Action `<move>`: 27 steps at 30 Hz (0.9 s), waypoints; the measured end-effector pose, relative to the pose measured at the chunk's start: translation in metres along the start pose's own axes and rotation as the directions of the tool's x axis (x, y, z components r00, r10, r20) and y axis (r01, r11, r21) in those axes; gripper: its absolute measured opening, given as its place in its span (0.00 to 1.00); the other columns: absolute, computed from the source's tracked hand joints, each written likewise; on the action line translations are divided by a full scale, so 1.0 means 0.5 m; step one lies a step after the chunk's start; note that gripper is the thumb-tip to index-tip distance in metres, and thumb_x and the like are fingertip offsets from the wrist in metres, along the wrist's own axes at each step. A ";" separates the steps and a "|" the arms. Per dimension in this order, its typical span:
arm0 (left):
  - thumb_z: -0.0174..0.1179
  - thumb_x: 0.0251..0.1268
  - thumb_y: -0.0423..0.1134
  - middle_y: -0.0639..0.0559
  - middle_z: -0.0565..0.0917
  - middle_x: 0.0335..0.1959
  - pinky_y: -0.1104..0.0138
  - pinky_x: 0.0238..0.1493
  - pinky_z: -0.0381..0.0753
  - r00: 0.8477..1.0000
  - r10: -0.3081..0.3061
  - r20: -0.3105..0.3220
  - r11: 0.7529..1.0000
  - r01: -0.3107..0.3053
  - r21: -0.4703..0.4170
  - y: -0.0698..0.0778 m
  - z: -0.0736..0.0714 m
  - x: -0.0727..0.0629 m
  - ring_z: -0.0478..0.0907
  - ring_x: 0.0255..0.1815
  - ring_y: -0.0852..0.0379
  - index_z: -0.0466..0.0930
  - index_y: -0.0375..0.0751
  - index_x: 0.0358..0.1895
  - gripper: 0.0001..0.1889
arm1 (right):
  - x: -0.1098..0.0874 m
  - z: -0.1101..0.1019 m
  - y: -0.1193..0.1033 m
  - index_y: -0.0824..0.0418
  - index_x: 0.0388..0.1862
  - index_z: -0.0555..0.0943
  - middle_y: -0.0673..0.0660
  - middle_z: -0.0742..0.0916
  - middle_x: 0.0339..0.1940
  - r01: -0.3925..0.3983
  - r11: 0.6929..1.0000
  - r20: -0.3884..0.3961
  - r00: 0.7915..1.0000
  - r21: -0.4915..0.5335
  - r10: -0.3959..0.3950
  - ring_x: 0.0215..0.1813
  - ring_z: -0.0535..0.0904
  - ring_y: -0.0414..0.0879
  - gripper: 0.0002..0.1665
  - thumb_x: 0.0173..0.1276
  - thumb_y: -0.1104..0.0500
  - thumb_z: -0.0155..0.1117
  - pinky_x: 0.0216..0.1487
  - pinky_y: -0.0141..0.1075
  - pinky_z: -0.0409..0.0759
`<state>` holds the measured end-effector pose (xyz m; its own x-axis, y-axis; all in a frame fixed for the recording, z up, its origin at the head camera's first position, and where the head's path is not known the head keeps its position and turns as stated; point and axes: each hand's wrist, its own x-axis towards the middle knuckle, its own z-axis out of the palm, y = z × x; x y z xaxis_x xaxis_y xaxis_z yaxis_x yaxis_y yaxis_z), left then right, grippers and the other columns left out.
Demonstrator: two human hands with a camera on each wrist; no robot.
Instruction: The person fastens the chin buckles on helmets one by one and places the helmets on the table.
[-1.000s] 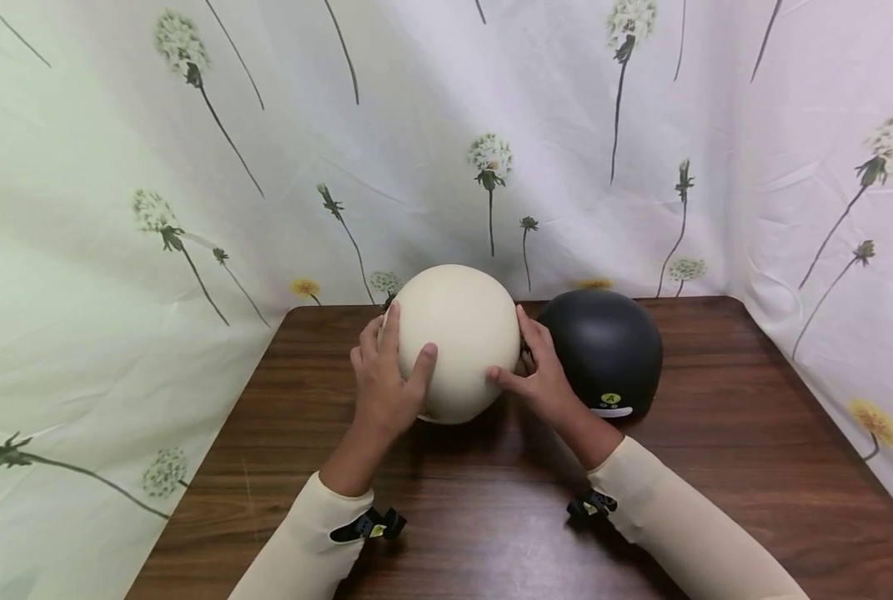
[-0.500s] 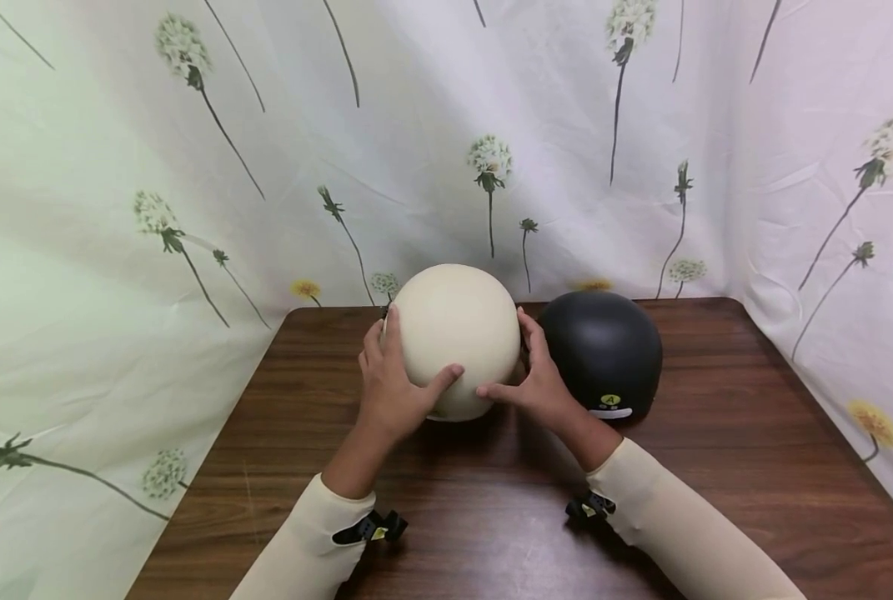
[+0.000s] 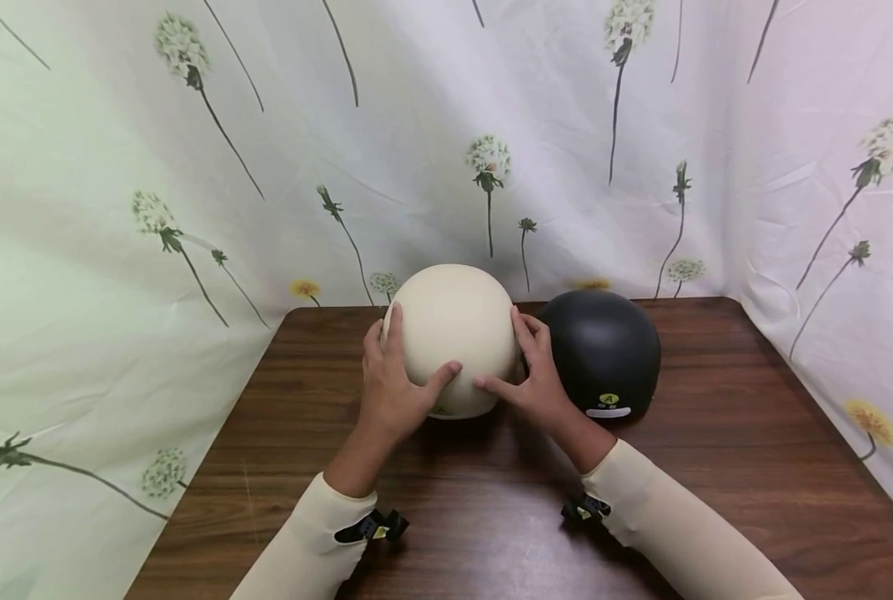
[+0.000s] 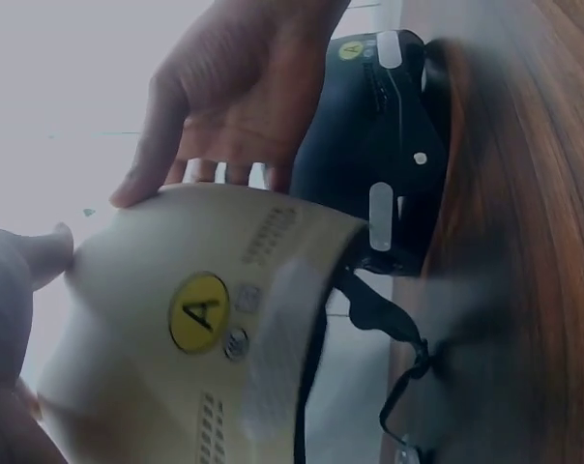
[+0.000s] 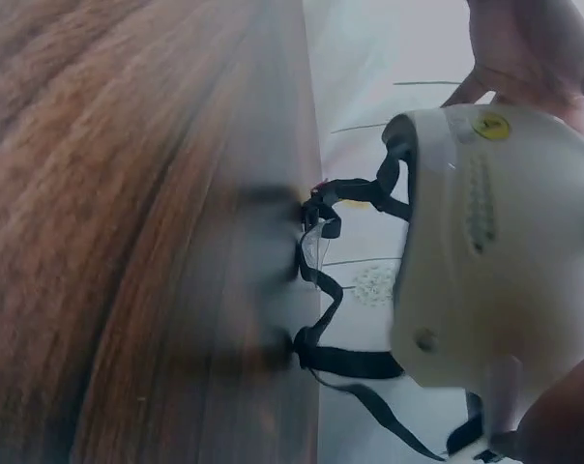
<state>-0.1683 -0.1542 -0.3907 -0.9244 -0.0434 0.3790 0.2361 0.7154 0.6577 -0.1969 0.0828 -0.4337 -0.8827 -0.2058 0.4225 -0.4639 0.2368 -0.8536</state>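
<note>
In the head view a cream helmet (image 3: 454,321) is held between both hands, dome up. My left hand (image 3: 393,387) grips its left side, thumb across the near face. My right hand (image 3: 539,379) holds the right side, its thumb close to the left one. A round yellow sticker marked A (image 4: 199,312) shows on the shell in the left wrist view. Black straps (image 5: 360,362) hang below the rim and touch the table in the right wrist view; the rim itself is raised off the wood. The helmet's inside is hidden.
A black helmet (image 3: 599,350) sits on the brown wooden table (image 3: 476,517) just right of the cream one, near my right hand. A white flower-printed cloth (image 3: 431,200) hangs behind the table and along its sides.
The cream helmet has turned slightly, and its yellow sticker now peeks out at the lower near edge. My left thumb has shifted right across the shell, closer to the right thumb.
</note>
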 end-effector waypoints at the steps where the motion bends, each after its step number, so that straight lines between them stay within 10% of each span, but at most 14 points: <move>1: 0.77 0.60 0.65 0.32 0.51 0.88 0.28 0.75 0.68 1.000 -0.003 0.008 1.000 0.003 -0.003 -0.001 0.001 0.000 0.58 0.84 0.25 0.42 0.53 0.92 0.65 | -0.001 0.001 0.000 0.48 0.94 0.47 0.65 0.55 0.89 0.008 1.000 -0.006 1.000 -0.005 -0.008 0.89 0.55 0.64 0.75 0.62 0.24 0.77 0.83 0.71 0.61; 12: 0.83 0.54 0.62 0.30 0.53 0.87 0.28 0.74 0.69 1.000 0.006 -0.029 1.000 -0.007 -0.031 -0.005 0.009 -0.003 0.57 0.84 0.25 0.43 0.51 0.92 0.70 | 0.000 0.009 -0.008 0.47 0.94 0.46 0.58 0.52 0.94 -0.023 1.000 0.004 1.000 -0.006 0.023 0.92 0.44 0.63 0.77 0.58 0.51 0.90 0.82 0.73 0.61; 27: 0.82 0.53 0.65 0.31 0.54 0.88 0.26 0.74 0.68 0.999 -0.041 -0.013 0.999 0.041 -0.006 -0.006 0.024 0.000 0.52 0.86 0.25 0.47 0.51 0.91 0.68 | 0.001 0.015 0.009 0.52 0.93 0.51 0.65 0.57 0.90 -0.045 0.998 -0.002 0.999 -0.045 0.045 0.88 0.58 0.65 0.73 0.59 0.55 0.89 0.82 0.69 0.65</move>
<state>-0.1728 -0.1479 -0.4003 -0.9295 -0.0819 0.3597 0.1995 0.7085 0.6769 -0.1989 0.0768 -0.4395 -0.9026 -0.1931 0.3847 -0.4270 0.2883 -0.8571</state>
